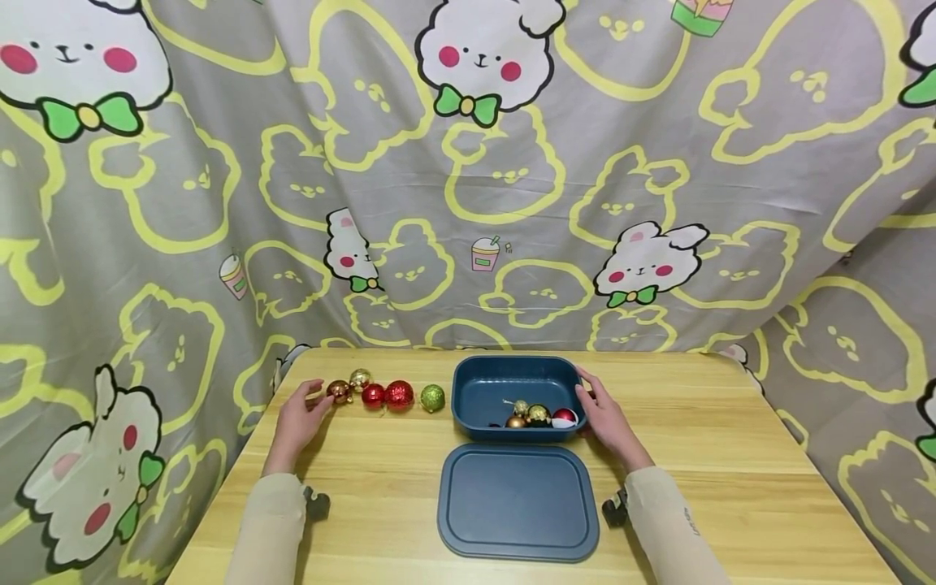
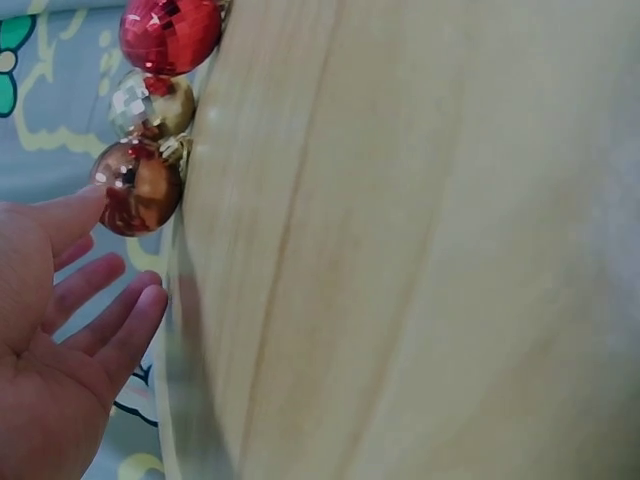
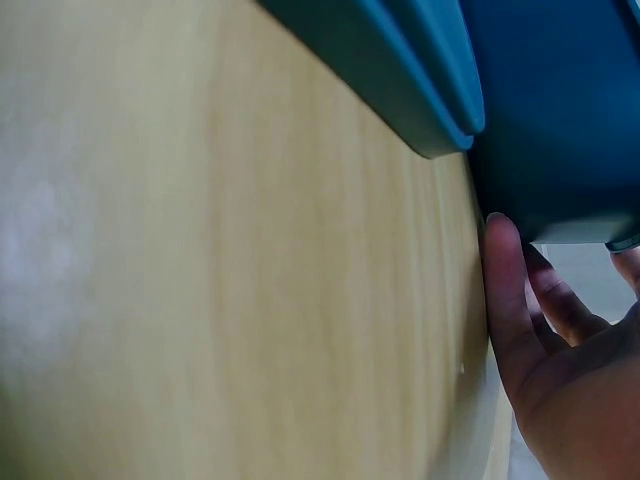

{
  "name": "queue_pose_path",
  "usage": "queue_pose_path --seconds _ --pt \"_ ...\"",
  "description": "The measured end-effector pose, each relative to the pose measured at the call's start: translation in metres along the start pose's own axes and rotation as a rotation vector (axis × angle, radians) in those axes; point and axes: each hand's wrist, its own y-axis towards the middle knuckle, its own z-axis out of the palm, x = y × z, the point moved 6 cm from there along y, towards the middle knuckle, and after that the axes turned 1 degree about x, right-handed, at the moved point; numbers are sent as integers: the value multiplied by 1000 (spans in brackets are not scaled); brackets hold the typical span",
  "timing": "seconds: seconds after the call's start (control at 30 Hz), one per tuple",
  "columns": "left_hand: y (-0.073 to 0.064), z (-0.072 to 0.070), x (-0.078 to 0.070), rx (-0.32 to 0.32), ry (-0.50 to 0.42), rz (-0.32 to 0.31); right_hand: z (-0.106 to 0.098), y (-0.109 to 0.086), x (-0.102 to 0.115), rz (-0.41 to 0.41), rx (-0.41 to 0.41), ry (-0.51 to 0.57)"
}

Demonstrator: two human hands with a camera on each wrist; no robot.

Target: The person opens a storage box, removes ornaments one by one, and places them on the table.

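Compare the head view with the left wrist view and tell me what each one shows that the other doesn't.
Only the head view shows the blue box, the balls inside it, the blue lid, the green ball and the right hand.

Only the left wrist view shows the palm side of the left hand.

Both show the left hand, the copper ball, the gold ball, a red ball, the table and the cartoon curtain.

Left fingers [image 1: 309, 388] are at a copper bauble [image 1: 339, 392], right fingers [image 1: 595, 390] against a blue box [image 1: 504, 434].
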Motion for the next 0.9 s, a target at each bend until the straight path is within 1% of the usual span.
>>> queue_pose_path --seconds 0.1,0.2,0.33,0.43,0.53,0.67,0.9 --pt "1 -3 -5 -17 -3 10 -1 0 1 5 -5 8" --pt "2 -8 -16 -44 -5 39 -2 0 2 5 -4 4" --pt "4 -12 -37 -85 5 103 -1 0 1 7 -2 -1" --pt "4 -10 -56 -104 7 159 -1 1 0 4 1 -5" --pt "4 -5 -76 -107 -5 217 0 1 0 8 -4 0" --pt "3 7 -100 -93 -25 268 -1 0 -1 11 -4 3" --pt "-2 34 -137 -36 -43 335 0 0 -1 13 -4 7"
